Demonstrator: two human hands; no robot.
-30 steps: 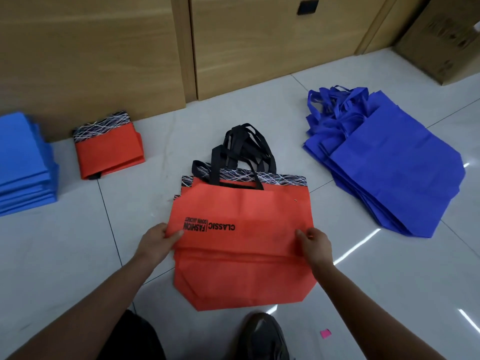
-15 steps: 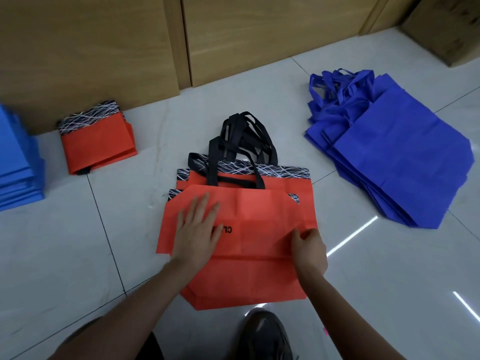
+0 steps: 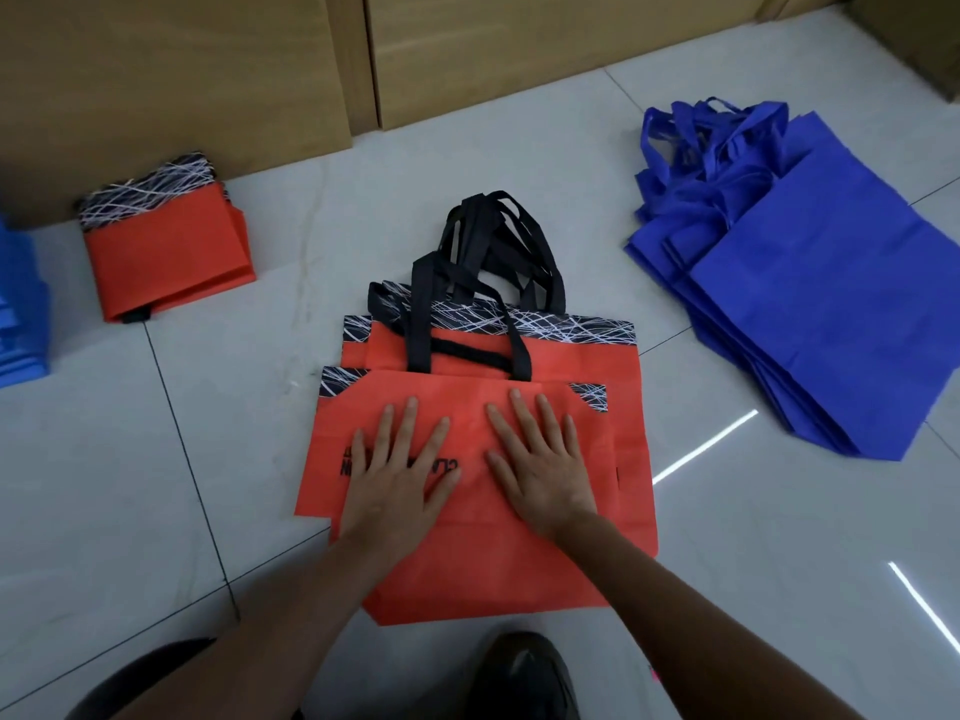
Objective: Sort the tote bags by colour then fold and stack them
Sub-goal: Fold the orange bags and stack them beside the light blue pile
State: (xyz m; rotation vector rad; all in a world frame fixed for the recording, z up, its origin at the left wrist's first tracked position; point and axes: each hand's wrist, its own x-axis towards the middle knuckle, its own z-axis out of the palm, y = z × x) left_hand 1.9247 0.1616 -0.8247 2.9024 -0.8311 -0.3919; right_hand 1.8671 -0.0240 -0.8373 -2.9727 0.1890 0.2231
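Left hand point(image 3: 396, 483) and right hand point(image 3: 540, 472), fingers straight, press a half-folded orange fabric tote bag point(image 3: 462, 400) atop its floor pile point(image 3: 356, 351); a small folded orange stack point(image 3: 166, 262) is done, dark-blue fabric totes point(image 3: 831, 304) lie unfolded.

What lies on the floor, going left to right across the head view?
Folded light-blue stack → folded orange stack → orange tote pile with black handles → dark-blue tote pile.

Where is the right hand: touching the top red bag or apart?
Touching. The head view shows the right hand lying flat, fingers spread, on the top red bag.
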